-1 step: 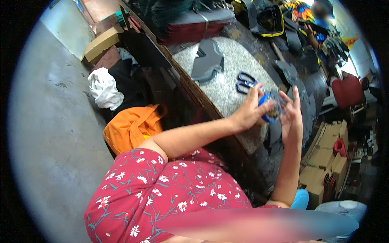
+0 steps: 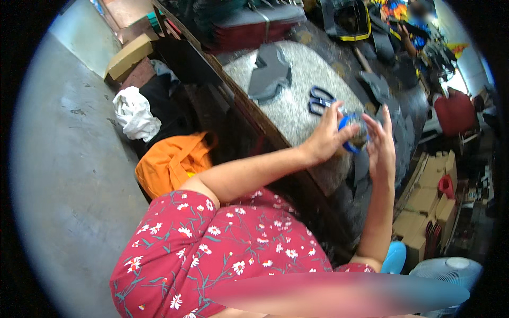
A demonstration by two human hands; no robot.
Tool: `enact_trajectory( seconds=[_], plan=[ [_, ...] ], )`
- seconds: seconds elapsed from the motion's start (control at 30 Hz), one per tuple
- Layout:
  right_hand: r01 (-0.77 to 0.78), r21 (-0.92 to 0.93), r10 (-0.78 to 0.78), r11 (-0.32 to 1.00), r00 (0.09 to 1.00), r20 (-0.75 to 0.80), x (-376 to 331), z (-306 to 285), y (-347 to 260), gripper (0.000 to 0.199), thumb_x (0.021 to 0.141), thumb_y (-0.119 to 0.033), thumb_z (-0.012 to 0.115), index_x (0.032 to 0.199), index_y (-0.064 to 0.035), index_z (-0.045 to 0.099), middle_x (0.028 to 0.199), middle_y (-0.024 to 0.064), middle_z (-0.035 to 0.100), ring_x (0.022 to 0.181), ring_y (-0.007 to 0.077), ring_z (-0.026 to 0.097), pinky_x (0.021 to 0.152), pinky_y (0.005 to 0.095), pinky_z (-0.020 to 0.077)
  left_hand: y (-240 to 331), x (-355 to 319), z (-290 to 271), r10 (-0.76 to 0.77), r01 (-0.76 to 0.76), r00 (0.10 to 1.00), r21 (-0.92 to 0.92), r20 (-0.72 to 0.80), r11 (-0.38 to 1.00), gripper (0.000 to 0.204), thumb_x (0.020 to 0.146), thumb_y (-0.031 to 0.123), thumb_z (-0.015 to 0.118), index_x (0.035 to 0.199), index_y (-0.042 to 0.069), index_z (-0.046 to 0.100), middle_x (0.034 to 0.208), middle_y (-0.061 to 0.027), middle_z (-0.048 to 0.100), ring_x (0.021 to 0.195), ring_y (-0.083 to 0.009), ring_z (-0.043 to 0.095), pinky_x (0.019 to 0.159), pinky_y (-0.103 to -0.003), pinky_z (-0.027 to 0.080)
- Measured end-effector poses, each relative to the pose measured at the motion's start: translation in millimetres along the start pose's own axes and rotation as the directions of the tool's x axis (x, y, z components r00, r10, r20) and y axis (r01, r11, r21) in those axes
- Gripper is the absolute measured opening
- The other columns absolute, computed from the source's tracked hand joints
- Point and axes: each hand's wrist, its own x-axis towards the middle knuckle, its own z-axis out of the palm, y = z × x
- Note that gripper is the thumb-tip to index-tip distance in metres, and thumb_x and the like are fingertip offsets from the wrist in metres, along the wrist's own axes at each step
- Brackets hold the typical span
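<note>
My left hand (image 2: pixel 323 137) grips a small round see-through container with a blue rim (image 2: pixel 353 133), its thumb across the blue edge. What is inside the container is too blurred to name. On the container's other side, my right hand (image 2: pixel 379 146) has its fingers stretched and apart, close to it; whether they touch it I cannot tell. Scissors with dark blue handles (image 2: pixel 320 100) lie on the speckled stone slab (image 2: pixel 310 63) just beyond my left hand. Dark grey cut pieces (image 2: pixel 270 77) rest on the slab farther left.
Stacked dark red and grey sheets (image 2: pixel 254 32) stand at the table's far end. Grey scraps (image 2: pixel 403 127) lie right of the slab. An orange bag (image 2: pixel 172 164) and a white cloth (image 2: pixel 135 114) are at left. Cardboard boxes (image 2: pixel 424 199) and a fan (image 2: pixel 448 273) stand at right. Another person (image 2: pixel 411 32) is far right.
The whole scene sits slightly higher in the picture. Both hands and the container keep nearly the same pose.
</note>
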Motion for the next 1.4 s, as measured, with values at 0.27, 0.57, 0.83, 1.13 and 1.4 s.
enact_trajectory(
  seconds=[0.27,0.57,0.83,1.13,1.4],
  plan=[
    [0.258,-0.103,-0.252,0.96,0.965,0.075,22,4,40,0.062,0.093,-0.013,0.05,0.151,-0.0071,0.03,0.136,0.008,0.048,0.116,0.0147,0.05,0.101,0.028,0.0385,1,-12,3,0.09,-0.09,0.993,0.0,-0.083,0.996,0.063,0.097,0.035,0.052,0.141,-0.002,0.024,0.113,-0.012,0.046,0.105,-0.0181,0.046,0.098,-0.03,0.037],
    [0.373,-0.168,-0.361,0.912,0.927,0.1,33,-2,46,0.049,0.099,-0.017,0.043,0.146,-0.0086,0.04,0.129,0.0106,0.053,0.107,0.0117,0.053,0.096,0.0257,0.0419,-1,-1,4,0.11,-0.112,0.989,-0.018,-0.096,0.994,0.068,0.097,0.043,0.052,0.14,-0.003,0.027,0.104,-0.0134,0.054,0.097,-0.0218,0.055,0.09,-0.034,0.043],
    [0.665,-0.624,-0.536,0.41,0.729,0.425,0,-29,34,0.087,0.08,-0.049,0.073,0.148,-0.0109,0.036,0.146,0.0163,0.043,0.128,0.0301,0.048,0.105,0.0406,0.0377,13,-13,-38,0.193,-0.359,0.897,0.4,0.397,0.843,0.139,0.057,0.034,0.094,0.152,0.002,-0.002,0.144,-0.0253,0.041,0.134,-0.0365,0.041,0.111,-0.041,0.034],
    [0.356,-0.928,-0.683,-0.109,0.651,0.33,-37,-15,55,0.073,0.068,-0.04,0.08,0.131,-0.0122,0.057,0.134,0.009,0.053,0.123,0.0282,0.049,0.109,0.0571,0.0277,7,-13,-24,0.368,-0.469,0.883,0.525,0.292,0.71,0.092,0.065,0.03,0.088,0.137,0.002,0.036,0.123,-0.0213,0.053,0.116,-0.0404,0.051,0.1,-0.045,0.042],
    [0.552,-0.775,-0.562,-0.306,0.553,0.615,-16,-16,-16,0.041,0.061,-0.045,0.083,0.08,-0.0133,0.065,0.102,-0.0005,0.062,0.111,0.0236,0.055,0.11,0.0562,0.0237,6,-17,-24,0.399,-0.514,0.858,0.564,0.324,0.647,0.097,0.068,0.038,0.086,0.139,0.001,0.031,0.122,-0.0257,0.05,0.113,-0.0443,0.052,0.098,-0.048,0.043]
  ],
)
